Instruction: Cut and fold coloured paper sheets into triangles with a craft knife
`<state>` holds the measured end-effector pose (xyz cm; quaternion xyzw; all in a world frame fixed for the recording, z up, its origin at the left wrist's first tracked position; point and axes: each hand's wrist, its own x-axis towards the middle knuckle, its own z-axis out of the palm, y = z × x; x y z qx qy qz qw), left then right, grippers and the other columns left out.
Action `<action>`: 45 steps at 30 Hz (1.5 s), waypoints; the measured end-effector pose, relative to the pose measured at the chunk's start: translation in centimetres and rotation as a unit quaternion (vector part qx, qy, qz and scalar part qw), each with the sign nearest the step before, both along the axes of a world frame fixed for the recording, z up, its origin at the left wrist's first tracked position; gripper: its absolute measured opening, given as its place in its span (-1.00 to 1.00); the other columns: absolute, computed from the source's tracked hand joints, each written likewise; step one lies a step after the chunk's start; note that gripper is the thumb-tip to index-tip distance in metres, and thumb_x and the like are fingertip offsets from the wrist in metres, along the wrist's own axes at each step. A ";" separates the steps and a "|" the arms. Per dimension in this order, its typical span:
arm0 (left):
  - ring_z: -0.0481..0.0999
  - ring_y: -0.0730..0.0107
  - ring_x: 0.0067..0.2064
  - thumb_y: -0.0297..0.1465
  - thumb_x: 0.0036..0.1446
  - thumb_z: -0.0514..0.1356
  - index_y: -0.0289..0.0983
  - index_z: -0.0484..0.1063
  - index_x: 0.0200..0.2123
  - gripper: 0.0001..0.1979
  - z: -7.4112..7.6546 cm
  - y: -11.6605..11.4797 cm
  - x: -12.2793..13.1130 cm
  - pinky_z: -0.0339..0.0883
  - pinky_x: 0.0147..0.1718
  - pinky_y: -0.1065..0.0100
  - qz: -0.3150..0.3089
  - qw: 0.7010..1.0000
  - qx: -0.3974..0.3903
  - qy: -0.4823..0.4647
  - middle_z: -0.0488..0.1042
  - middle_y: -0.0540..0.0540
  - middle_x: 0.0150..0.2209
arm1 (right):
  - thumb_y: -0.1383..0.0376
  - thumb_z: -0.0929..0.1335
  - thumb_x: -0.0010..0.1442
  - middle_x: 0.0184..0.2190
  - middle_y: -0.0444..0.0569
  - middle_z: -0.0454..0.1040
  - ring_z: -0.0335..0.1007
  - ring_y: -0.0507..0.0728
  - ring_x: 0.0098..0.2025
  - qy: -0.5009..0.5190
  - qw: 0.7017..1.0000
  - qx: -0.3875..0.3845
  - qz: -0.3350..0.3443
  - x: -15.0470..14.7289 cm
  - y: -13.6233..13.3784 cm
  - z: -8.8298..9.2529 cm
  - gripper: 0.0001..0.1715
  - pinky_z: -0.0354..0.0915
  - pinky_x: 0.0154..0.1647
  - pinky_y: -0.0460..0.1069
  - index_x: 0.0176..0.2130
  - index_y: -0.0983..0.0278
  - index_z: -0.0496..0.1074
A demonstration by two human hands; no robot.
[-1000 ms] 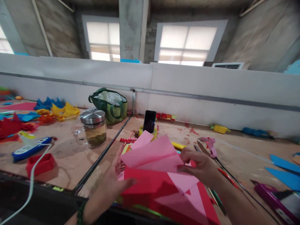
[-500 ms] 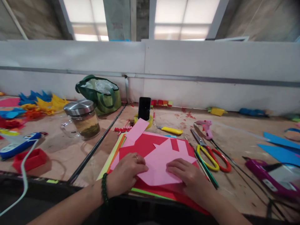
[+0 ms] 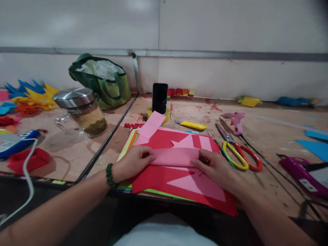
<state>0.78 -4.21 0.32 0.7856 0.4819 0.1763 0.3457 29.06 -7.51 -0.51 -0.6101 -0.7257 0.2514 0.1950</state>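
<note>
Your two hands each pinch one end of the folded pink paper (image 3: 174, 158): your left hand (image 3: 135, 159) grips its nine o'clock end, your right hand (image 3: 214, 165) its three o'clock end, both with the thumb toward you. The piece spans between them over the red paper (image 3: 151, 179); whether it rests on that sheet or sits slightly above, you cannot tell from this angle.

Taking that pink piece as the dial's centre, a pink paper rectangle (image 3: 151, 125) lies at eleven, near the smartphone (image 3: 159, 98) standing at about twelve. At one is the yellow utility knife (image 3: 193, 125), at two the pink glue gun (image 3: 237, 123), and between two and three the scissors (image 3: 230, 140) with one yellow and one red handle. The lidded glass mug (image 3: 88, 118) stands at ten, with the green bag (image 3: 112, 90) just beyond it. A dark green beaded bracelet (image 3: 110, 176) circles your left wrist.
</note>
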 end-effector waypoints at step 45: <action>0.35 0.37 -0.44 -0.33 0.13 0.15 -0.26 0.23 0.05 -0.59 0.2 1.0 0.7 0.11 -0.47 0.40 -0.040 0.995 -0.010 0.088 0.33 0.10 -0.51 | 0.21 0.35 0.11 -0.50 -0.17 0.38 0.32 0.06 -0.45 0.016 0.999 0.025 -0.034 -0.8 -1.5 -0.5 -0.50 0.28 -0.39 -0.04 0.04 0.27 0.28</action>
